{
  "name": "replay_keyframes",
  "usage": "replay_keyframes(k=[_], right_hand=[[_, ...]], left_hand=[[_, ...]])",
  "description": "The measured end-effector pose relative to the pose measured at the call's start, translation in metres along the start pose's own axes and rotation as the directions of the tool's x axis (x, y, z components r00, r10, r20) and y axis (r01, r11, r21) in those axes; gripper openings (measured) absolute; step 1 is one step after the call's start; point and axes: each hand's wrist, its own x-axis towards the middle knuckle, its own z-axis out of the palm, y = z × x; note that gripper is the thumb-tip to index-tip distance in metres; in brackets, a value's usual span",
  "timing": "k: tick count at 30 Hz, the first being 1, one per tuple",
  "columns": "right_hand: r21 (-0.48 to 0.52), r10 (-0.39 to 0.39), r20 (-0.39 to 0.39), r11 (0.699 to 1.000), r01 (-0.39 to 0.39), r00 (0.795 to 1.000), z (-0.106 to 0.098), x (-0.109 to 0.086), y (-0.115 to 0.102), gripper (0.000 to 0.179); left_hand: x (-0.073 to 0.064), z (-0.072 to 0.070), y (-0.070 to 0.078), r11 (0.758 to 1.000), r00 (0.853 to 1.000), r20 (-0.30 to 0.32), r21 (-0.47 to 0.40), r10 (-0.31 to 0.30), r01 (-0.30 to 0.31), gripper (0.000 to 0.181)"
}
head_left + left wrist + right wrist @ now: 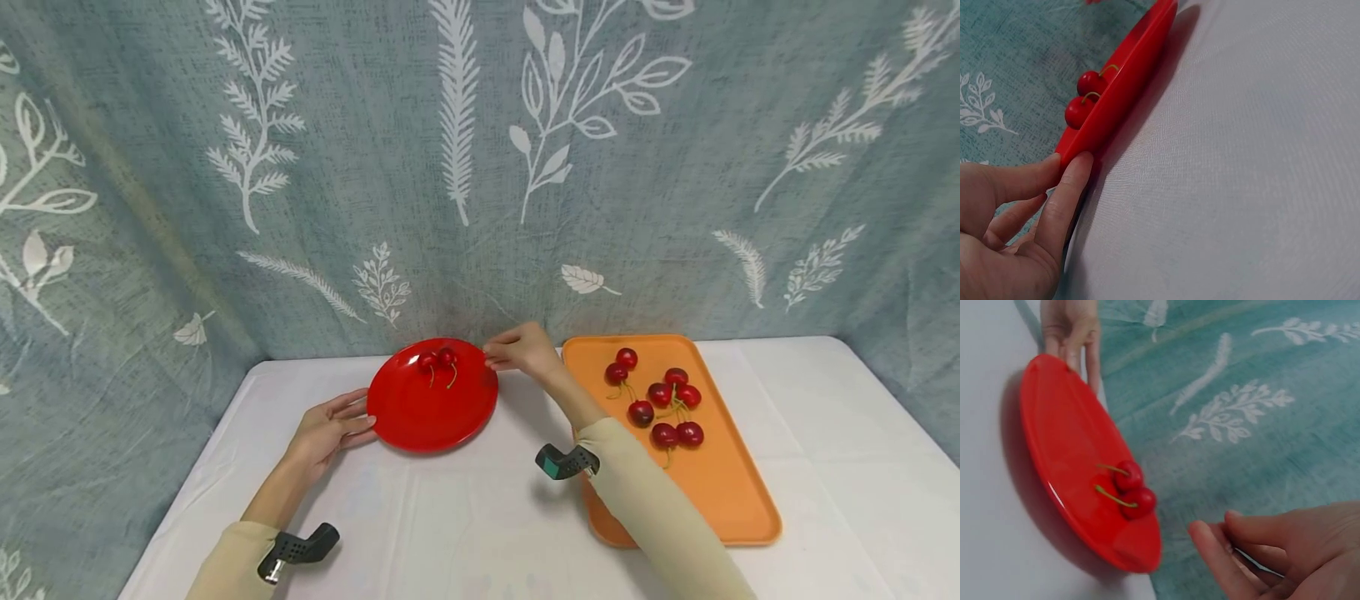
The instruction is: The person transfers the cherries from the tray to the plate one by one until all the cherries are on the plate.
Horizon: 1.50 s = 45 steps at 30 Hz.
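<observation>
My left hand (326,435) pinches the left rim of a round red plate (431,417), the thumb on the rim and a finger along its outer side in the left wrist view. Two dark red cherries (437,359) with green stems lie together on the plate near its far side. My right hand (522,348) hovers by the plate's upper right rim. In the right wrist view its loosely bent fingers (1216,556) stand a little apart from the plate, and nothing shows between them.
An orange tray (712,500) lies on the white-covered table (450,533) at the right, partly beneath my right forearm. Several cherries (689,434) with stems are on it. A grey-green curtain (480,275) with white leaf prints hangs behind the table.
</observation>
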Motion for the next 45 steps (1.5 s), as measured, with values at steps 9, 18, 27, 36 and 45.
replay_keyframes(k=[9, 18, 27, 36, 45], right_hand=[[-0.013, 0.062, 0.032, 0.998, -0.062, 0.998, -0.035, -0.011, -0.003, 0.030], [-0.029, 0.114, 0.047, 0.993, -0.113, 0.992, -0.064, -0.018, 0.003, 0.031], [-0.107, 0.170, 0.032, 0.980, -0.165, 0.985, -0.092, -0.024, 0.013, 0.031], [-0.200, 0.147, 0.075, 0.971, -0.129, 0.986, -0.120, -0.040, 0.017, 0.029], [-0.215, 0.192, 0.093, 0.962, -0.168, 0.977, -0.145, -0.055, 0.023, 0.030]], left_hand=[[0.000, 0.001, -0.002, 1.000, 1.000, 0.003, -0.006, 0.001, -0.001, 0.063], [-0.001, 0.000, -0.001, 1.000, 1.000, -0.013, 0.005, -0.010, 0.010, 0.062], [-0.001, 0.001, 0.003, 1.000, 1.000, -0.015, 0.017, -0.023, 0.023, 0.062], [-0.001, 0.002, 0.003, 1.000, 1.000, -0.010, 0.016, -0.021, 0.021, 0.062], [-0.001, 0.002, 0.002, 1.000, 1.000, -0.009, 0.004, -0.019, 0.019, 0.063]])
